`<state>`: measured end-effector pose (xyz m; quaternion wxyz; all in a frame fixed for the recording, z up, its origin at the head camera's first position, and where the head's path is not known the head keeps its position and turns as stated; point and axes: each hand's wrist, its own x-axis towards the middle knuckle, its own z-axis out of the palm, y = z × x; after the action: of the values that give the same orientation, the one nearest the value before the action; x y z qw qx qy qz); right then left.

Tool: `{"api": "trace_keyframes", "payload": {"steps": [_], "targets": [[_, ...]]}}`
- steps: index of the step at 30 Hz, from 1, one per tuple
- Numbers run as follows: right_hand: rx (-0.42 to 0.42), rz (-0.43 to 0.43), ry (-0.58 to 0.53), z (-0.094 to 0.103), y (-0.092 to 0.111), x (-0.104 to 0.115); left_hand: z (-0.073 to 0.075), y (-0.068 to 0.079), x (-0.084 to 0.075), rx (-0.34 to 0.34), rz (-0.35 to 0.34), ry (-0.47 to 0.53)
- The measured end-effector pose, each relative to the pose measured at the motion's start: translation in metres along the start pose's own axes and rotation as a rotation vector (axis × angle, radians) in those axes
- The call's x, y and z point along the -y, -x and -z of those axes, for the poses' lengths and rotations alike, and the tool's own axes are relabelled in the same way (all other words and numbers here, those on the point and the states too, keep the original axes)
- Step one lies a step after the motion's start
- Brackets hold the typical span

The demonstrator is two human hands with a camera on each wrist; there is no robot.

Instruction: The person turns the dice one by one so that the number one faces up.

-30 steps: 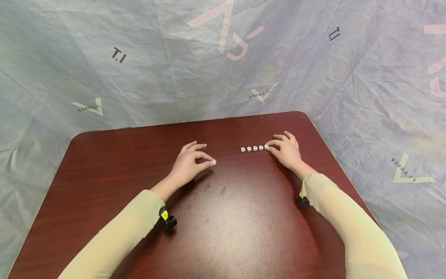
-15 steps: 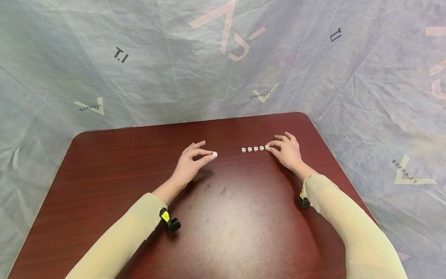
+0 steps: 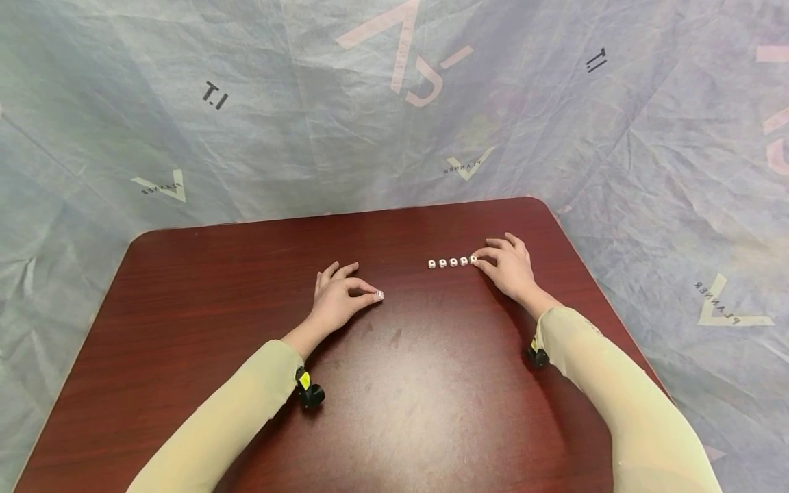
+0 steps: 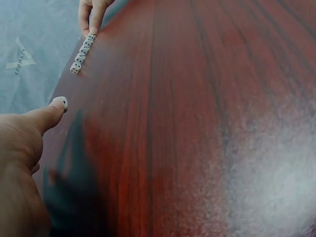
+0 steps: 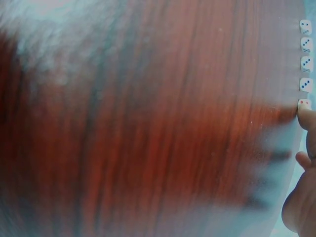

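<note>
My left hand point(image 3: 335, 301) pinches a small white die point(image 3: 379, 295) between thumb and index finger; the other fingers are spread. In the left wrist view that die point(image 4: 62, 102) peeks out past the thumb tip. To its right, a straight row of several white dice point(image 3: 453, 262) runs along the far part of the table. My right hand point(image 3: 510, 270) holds the die at the row's right end point(image 3: 473, 260) with thumb and index finger. From the right wrist, this end die point(image 5: 304, 103) shows red pips, and the dice beside it show dark blue pips.
A dark red wood-grain table point(image 3: 259, 274) with rounded far corners lies beneath both hands. Grey printed fabric point(image 3: 308, 123) hangs behind it and along its sides. Small black cameras point(image 3: 311, 392) are strapped at both wrists.
My left hand moved the pinched die slightly away from me, then back nearer, and the die's visible face changed. The right hand and the row stay put.
</note>
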<state>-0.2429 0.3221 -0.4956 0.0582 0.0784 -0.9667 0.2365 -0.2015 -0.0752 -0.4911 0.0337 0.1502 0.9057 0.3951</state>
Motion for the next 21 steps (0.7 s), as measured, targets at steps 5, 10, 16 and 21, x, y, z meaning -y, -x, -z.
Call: {"api": "trace_keyframes", "payload": {"steps": [5,10,16,21], "targets": [[0.0,0.001,-0.004,0.0002,-0.0001,0.0003,-0.0012,0.0006,0.0019,-0.004,-0.012,-0.048],[0.007,-0.007,-0.005,0.0007,-0.0002,0.0008,-0.0021,0.0012,0.0036,0.0,-0.029,-0.097],[0.006,-0.008,-0.01,0.0002,-0.0004,0.0005,-0.002,0.0018,0.0053,0.008,-0.06,-0.117],[0.005,-0.008,-0.007,-0.0005,-0.0003,-0.0007,-0.0009,0.0028,0.0045,0.017,-0.093,-0.169]]}}
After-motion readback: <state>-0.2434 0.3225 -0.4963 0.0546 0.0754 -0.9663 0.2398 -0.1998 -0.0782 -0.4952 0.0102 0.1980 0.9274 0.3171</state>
